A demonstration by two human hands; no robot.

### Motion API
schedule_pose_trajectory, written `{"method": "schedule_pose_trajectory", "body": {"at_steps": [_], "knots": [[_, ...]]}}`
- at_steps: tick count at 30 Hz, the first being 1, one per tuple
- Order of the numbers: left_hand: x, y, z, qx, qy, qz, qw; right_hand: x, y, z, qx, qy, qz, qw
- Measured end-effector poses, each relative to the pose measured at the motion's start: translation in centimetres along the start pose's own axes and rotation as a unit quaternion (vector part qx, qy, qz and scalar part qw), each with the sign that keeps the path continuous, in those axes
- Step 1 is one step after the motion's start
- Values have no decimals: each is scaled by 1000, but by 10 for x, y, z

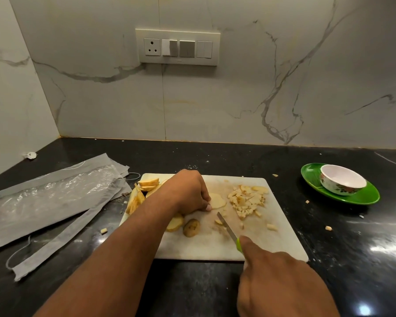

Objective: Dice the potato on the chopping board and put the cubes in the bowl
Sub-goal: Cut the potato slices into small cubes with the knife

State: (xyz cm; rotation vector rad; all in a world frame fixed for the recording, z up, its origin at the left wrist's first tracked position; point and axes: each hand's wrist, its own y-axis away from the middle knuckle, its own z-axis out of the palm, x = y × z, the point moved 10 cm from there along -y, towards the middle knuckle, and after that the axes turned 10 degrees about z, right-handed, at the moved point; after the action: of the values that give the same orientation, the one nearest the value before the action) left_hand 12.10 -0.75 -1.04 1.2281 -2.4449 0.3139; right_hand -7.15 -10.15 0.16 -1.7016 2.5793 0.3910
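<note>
A white chopping board point(272, 245) lies on the black counter. My left hand point(188, 193) holds a flat potato slice point(218, 200) down on the board with curled fingertips. My right hand point(277, 282) grips a green-handled knife point(228, 229), index finger along its back, the blade just right of and below the slice. A heap of potato cubes point(247, 201) sits at the board's right. Several cut slices point(142, 191) are stacked at the board's left edge, and two end pieces point(191, 227) lie near the middle. The white bowl point(342, 183) stands empty at the right.
The bowl rests on a green plate point(361, 197). Grey plastic packaging point(48, 197) lies on the counter at the left. Stray cubes point(328, 228) are scattered on the black counter. A marble wall with a switch panel point(178, 46) rises behind.
</note>
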Motion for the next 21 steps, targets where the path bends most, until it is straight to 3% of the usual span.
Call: {"method": "schedule_pose_trajectory", "body": {"at_steps": [8, 15, 21], "knots": [[-1, 5, -6, -6, -26, 0, 1000, -31, -31, -23, 132, -3, -50, 990], [-7, 2, -5, -2, -15, -9, 1000, -37, -33, -3, 106, -7, -67, 992], [-7, -1, -3, -1, -6, 3, 1000, -11, -7, 9, -29, 3, 1, 1000]]}}
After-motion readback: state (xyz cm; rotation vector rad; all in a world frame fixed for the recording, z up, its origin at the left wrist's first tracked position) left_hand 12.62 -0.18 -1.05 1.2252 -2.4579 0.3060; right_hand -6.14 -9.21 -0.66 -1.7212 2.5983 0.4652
